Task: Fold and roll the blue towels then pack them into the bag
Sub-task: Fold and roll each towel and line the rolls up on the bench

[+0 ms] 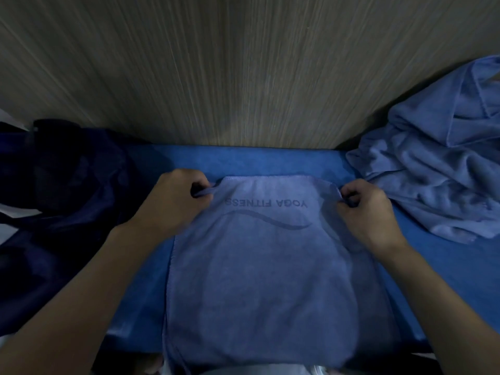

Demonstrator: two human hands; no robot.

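Observation:
A light blue towel (259, 272) printed "YOGA FITNESS" lies spread in front of me on a darker blue surface (433, 266), its near end hanging over the front edge. My left hand (176, 201) pinches the towel's far left corner. My right hand (365, 212) pinches the far right corner. Both corners are lifted slightly off the surface. A dark navy bag (67, 190) lies slumped at the left. A heap of several more light blue towels (438, 163) sits at the right.
A wood-grain wall panel (243, 77) stands right behind the surface's back edge. The bag fills the left side and the towel heap the right.

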